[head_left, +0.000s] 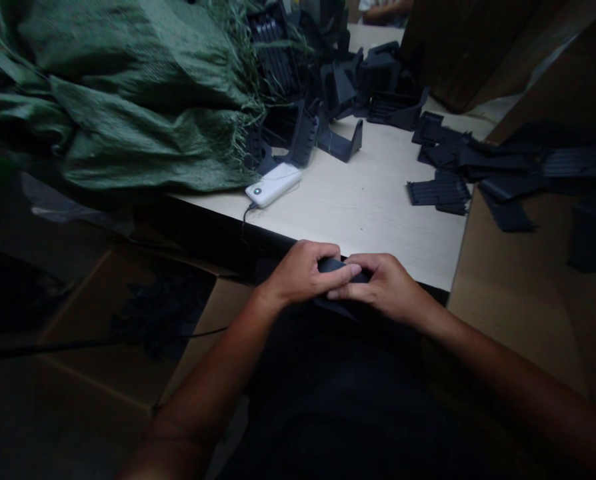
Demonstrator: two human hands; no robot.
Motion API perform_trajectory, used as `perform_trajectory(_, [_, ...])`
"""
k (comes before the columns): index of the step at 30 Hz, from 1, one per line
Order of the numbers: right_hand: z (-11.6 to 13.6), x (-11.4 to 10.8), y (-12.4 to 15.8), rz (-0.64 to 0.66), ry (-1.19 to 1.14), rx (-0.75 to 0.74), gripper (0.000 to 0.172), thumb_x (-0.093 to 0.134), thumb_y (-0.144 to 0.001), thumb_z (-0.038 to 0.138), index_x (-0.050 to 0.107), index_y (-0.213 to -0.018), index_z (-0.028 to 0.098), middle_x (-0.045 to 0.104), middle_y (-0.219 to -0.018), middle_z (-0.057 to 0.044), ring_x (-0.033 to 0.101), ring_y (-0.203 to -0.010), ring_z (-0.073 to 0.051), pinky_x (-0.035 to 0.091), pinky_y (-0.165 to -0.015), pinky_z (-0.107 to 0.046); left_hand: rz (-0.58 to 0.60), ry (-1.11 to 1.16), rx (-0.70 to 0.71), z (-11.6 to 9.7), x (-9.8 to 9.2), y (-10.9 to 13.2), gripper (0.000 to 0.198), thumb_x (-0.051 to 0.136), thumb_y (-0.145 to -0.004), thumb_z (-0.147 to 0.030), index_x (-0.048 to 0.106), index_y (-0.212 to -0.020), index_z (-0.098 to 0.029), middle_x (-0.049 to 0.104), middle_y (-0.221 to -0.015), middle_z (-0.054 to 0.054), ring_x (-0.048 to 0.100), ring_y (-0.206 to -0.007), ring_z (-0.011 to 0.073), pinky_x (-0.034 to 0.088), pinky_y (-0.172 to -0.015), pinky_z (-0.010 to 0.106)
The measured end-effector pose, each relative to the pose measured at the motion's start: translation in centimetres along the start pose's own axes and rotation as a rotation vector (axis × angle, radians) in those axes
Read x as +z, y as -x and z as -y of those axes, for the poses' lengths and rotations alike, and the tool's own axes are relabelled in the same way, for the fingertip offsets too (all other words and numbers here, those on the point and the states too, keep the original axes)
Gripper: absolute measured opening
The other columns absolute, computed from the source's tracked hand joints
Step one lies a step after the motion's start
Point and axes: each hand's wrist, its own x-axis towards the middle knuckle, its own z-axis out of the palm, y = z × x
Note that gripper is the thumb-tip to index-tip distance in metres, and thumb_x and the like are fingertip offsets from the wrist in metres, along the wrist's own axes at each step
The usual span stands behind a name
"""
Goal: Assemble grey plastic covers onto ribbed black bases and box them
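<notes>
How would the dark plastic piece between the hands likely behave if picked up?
Probably stiff and light: the dark plastic piece looks moulded, like the ribbed pieces holding crisp angles on the table. Flat sides suggest it wouldn't roll.

- A pale wood-grain table (358, 193) runs away from the viewer, its near edge dark
- A green woven sack (128, 113) with frayed edges slumps over the left side
- Brown cardboard boxes stand at right (518, 300) and lower left (78, 360)
- A co-worker's forearm (385, 8) shows beyond the table
- The light is dim, darkest low down
</notes>
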Motion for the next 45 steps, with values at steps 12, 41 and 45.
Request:
perform_trajectory(12, [-1.3, 0.2, 0.4, -0.273, -0.016, -0.03, 0.047, 0.067, -0.097, 0.058, 0.076, -0.075, 0.018, 0.059, -0.063, 0.001, 0.05, -0.06, -0.012, 0.035, -0.054, -0.026, -0.126, 0.699, -0.386, 1.8, 0.6, 0.2, 0.049, 0.079, -0.079, -0.055, 0.052, -0.059, -0.02, 0.042, -0.054, -0.004, 0.035, -0.045, 0.0088, 0.021, -0.045, 0.026])
perform_trajectory(41, [-0.8, 0.7, -1.3, -0.135, -0.741, 0.197, 0.041, 0.086, -0.081, 0.055, 0.079, -0.09, 0.016, 0.078, -0.081, -0.006, 0.071, -0.07, -0.017, 0.059, -0.069, -0.029, -0.516, 0.747, -0.226, 2.1, 2.0, 2.3, 0.028, 0.079, -0.082, -0.047, 0.077, -0.09, -0.02, 0.068, -0.072, 0.001, 0.058, -0.061, 0.0153, 0.045, -0.059, 0.027])
perform_trajectory(45, [-0.4, 0.5, -0.2, -0.042, -0.392, 0.034, 0.03, 0.083, -0.085, 0.049, 0.081, -0.094, 0.02, 0.079, -0.088, -0.004, 0.073, -0.082, -0.023, 0.058, -0.07, -0.033, -0.424, 0.993, -0.25, 2.4, 1.4, 1.6, 0.045, 0.062, -0.087, -0.061, 0.076, -0.095, -0.019, 0.077, -0.083, 0.007, 0.072, -0.08, 0.0258, 0.054, -0.068, 0.034])
